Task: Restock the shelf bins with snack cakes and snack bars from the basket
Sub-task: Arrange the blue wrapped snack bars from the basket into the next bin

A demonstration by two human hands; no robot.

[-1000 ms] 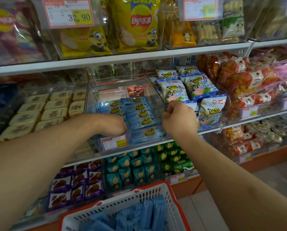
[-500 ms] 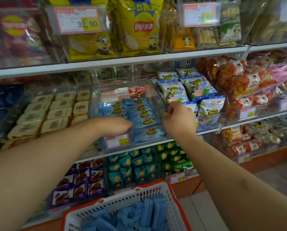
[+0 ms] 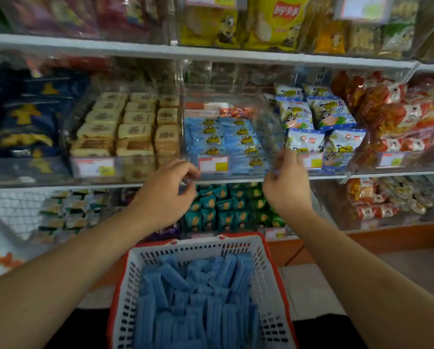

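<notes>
A clear shelf bin [image 3: 268, 127] on the middle shelf holds rows of blue minion snack cakes [image 3: 226, 139]. My left hand [image 3: 169, 191] has its fingers curled at the bin's lower front left corner. At the front right corner my right hand [image 3: 285, 180] pinches the bin's edge. Below my arms sits a white basket with a red rim [image 3: 268, 253], filled with several blue snack packets [image 3: 198, 298].
Tan cake packs [image 3: 125, 127] fill the bin to the left, and panda snack bags [image 3: 314, 117] the bin to the right. Red packs [image 3: 397, 122] lie further right. Teal and green packets [image 3: 226, 210] sit on the shelf below. Chip bags [image 3: 273, 21] hang above.
My left hand has come out of the bin to its front left corner. The right hand slid down to the front right corner. The view has shifted left and down.
</notes>
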